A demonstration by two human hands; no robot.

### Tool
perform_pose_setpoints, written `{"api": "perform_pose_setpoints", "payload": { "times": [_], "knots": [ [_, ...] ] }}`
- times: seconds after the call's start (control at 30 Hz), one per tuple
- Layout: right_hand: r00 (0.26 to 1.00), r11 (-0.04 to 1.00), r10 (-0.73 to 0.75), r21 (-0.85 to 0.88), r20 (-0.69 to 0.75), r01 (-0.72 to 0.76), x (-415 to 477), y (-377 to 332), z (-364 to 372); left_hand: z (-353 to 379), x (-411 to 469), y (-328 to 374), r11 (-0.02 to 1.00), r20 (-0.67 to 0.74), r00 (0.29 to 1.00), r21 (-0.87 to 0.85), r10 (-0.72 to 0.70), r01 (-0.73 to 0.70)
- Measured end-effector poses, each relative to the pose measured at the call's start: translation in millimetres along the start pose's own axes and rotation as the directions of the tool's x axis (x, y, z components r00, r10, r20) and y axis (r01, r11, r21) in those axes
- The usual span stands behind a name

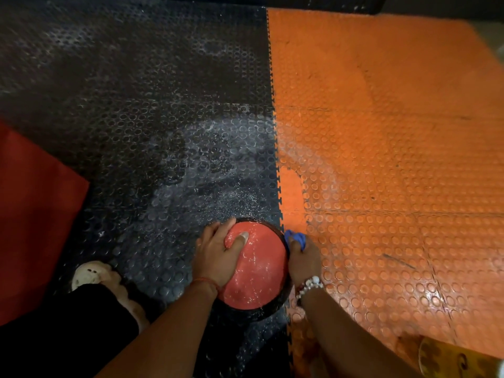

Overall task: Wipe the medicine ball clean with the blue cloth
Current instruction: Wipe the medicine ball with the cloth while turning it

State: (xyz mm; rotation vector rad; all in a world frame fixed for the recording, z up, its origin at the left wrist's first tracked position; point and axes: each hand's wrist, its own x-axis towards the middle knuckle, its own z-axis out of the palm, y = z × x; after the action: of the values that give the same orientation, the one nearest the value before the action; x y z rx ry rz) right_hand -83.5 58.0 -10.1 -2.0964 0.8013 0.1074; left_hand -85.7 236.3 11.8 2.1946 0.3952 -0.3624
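Head view:
- Medicine ball [256,268] on black studded mat [136,132], against seam [276,159].
- Left hand [215,257] cups ball's side away from seam, thumb flat on top.
- Right hand [302,257], over seam, clutches bunched blue cloth [296,237].
- Risk: round, residue-flecked ball likely rolls or slips under one-sided push.
- Red dome, black band; cloth soft, crumpled.

We saw a dim scene, brightest across the orange mat [395,159], whose studs glinted at lower right. The black mat [109,91] lay in deep shadow toward the upper left. Wide-angle distortion bent the seam [275,132] between them, and the frame's edges were soft and blurred.
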Motion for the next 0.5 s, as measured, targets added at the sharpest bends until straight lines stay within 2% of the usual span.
{"api": "perform_pose_setpoints", "payload": {
  "times": [0.07, 0.1, 0.17, 0.23, 0.3, 0.37, 0.5],
  "knots": [
    [0.995, 0.997, 0.063, 0.052, -0.084, -0.059, -19, 5, 0, 1, 3, 1, 1.0, 0.012, 1.0, 0.005, -0.006, 0.006],
    [0.992, 0.998, 0.039, 0.053, -0.122, -0.033, -30, 3, 1, 0, 4, 1, 1.0, 0.016, 1.0, 0.005, -0.009, 0.009],
    [0.982, 0.989, -0.135, 0.036, -0.135, 0.141, -51, -7, 3, -1, 5, 1, 1.0, 0.012, 1.0, 0.009, -0.005, 0.005],
    [0.945, 0.947, -0.32, 0.01, -0.06, 0.321, -56, -20, 4, -2, 6, 0, 1.0, 0.008, 1.0, 0.004, 0.003, -0.003],
    [0.91, 0.909, -0.415, -0.043, 0.023, 0.415, -45, -29, 4, -3, 4, -3, 1.0, 0.012, 1.0, -0.017, 0.015, -0.014],
    [0.923, 0.919, -0.38, -0.087, 0.054, 0.384, -26, -30, 3, -4, 3, -7, 0.999, 0.011, 1.0, -0.03, 0.012, -0.012],
    [0.981, 0.976, -0.19, -0.097, 0.034, 0.192, -6, -12, 0, -2, 0, -4, 1.0, -0.002, 1.0, -0.025, 0.0, 0.0]
  ]
}}
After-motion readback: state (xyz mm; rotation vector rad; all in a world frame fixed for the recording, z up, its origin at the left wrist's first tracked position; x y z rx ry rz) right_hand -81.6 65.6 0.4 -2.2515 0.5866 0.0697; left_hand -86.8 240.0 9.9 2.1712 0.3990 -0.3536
